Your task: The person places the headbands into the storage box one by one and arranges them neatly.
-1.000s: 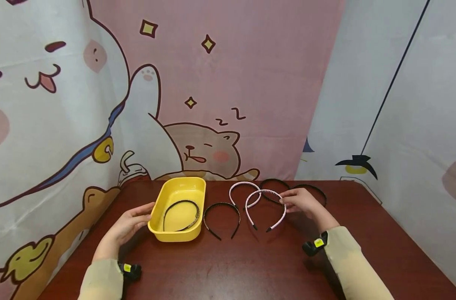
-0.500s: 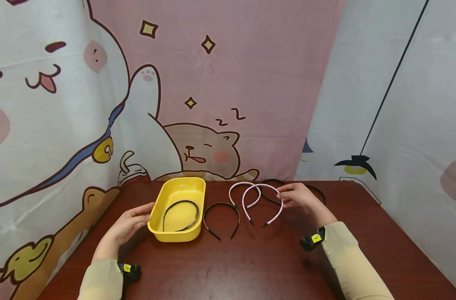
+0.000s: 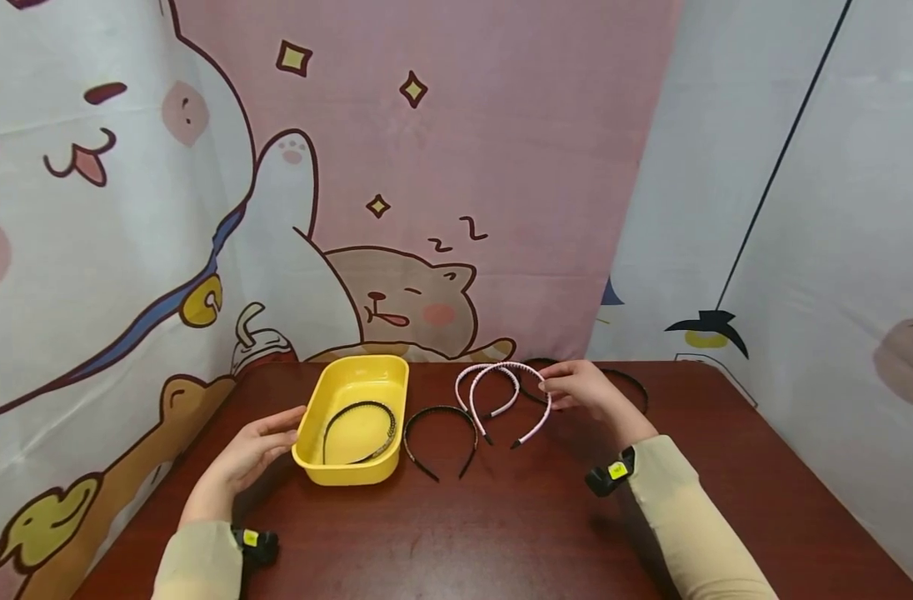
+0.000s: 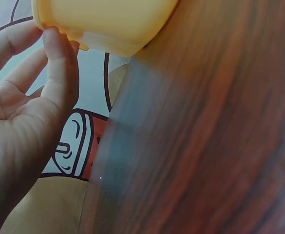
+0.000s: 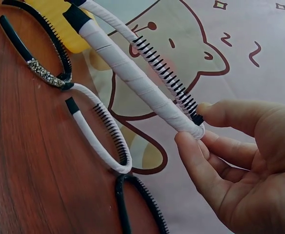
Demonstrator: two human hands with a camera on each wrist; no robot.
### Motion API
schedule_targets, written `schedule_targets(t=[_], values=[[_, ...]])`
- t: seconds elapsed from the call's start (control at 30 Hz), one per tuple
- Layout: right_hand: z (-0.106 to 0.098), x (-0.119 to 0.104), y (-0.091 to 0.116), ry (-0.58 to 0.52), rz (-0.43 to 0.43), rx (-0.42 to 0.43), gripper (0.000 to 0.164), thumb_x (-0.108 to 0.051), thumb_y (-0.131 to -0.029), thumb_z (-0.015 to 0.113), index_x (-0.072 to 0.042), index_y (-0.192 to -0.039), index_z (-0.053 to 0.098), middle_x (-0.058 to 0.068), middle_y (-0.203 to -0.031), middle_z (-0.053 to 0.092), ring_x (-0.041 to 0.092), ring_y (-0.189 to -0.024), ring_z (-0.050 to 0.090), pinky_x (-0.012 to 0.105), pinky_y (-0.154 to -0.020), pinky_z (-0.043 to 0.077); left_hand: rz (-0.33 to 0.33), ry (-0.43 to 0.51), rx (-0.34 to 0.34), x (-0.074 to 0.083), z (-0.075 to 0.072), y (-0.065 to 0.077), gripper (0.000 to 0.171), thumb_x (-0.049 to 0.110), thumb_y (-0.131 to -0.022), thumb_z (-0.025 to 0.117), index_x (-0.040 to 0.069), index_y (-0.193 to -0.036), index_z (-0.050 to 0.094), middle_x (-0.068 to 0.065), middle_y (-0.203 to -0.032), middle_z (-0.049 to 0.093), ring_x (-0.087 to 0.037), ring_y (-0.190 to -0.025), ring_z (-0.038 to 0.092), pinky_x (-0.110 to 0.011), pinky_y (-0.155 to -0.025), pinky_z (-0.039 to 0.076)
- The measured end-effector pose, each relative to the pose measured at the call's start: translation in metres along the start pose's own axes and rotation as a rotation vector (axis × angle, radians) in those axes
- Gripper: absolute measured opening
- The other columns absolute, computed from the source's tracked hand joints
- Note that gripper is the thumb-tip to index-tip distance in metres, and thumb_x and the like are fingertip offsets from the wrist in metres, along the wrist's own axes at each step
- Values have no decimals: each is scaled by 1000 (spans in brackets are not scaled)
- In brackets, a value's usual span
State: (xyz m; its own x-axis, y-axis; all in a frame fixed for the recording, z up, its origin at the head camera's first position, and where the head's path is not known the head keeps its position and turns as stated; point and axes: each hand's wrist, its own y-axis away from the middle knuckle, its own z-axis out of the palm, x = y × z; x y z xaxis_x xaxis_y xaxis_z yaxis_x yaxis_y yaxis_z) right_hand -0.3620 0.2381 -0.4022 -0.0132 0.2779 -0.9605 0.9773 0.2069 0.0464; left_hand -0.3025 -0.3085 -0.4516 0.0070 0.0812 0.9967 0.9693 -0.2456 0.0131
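Note:
In the head view my right hand pinches a pale pink headband between thumb and fingers near its arch. Its ends point down, and it overlaps the view of a second pale pink headband. The right wrist view shows the held headband's wrapped band and its row of dark teeth. My left hand touches the left side of a yellow tray with fairly straight fingers. A dark headband rests inside the tray. Beside it lies another dark headband, with a glittery section visible in the right wrist view.
Dark headbands lie at the back of the brown table, partly hidden by my right hand; one dark headband shows beyond it. A printed cartoon curtain hangs behind the table. Table surface extends in front of the tray and headbands.
My right hand has moved left and slightly up with the pink headband, which now overlaps the second pink one in view. My left hand stays at the tray; the head view has shifted slightly.

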Motion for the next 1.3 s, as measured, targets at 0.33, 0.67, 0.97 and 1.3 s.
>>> schedule_targets(t=[0.33, 0.67, 0.97, 1.3], values=[[13, -4, -9, -49, -19, -20, 43, -5, -88, 66, 16, -124, 54, 6, -89, 67, 13, -71, 65, 30, -63, 57, 15, 3, -9, 0, -1, -1, 60, 7, -95, 59, -6, -147, 31, -27, -151, 29, -6, -114, 57, -24, -93, 48], [29, -11, -15, -108, -46, -29, 41, 0, -88, 63, 18, -123, 53, 19, -102, 65, 16, -77, 66, 29, -64, 57, 16, 22, -23, 2, 1, -1, 61, 6, -96, 58, -8, -148, 29, -30, -152, 25, -6, -114, 57, -24, -94, 47], [49, -15, -29, -107, -49, -41, 41, -1, -87, 64, 17, -122, 53, 9, -88, 63, 24, -82, 61, 33, -67, 58, 19, 15, -13, -2, 0, -2, 61, 6, -96, 58, -8, -147, 30, -29, -152, 26, -6, -114, 57, -24, -93, 48], [66, -26, -27, -91, -61, -44, 37, 0, -86, 65, 15, -119, 57, 9, -87, 63, 20, -75, 63, 37, -70, 58, 11, 17, -13, 0, 1, -1, 61, 8, -96, 59, -7, -148, 30, -28, -152, 26, -6, -115, 56, -24, -94, 47]])
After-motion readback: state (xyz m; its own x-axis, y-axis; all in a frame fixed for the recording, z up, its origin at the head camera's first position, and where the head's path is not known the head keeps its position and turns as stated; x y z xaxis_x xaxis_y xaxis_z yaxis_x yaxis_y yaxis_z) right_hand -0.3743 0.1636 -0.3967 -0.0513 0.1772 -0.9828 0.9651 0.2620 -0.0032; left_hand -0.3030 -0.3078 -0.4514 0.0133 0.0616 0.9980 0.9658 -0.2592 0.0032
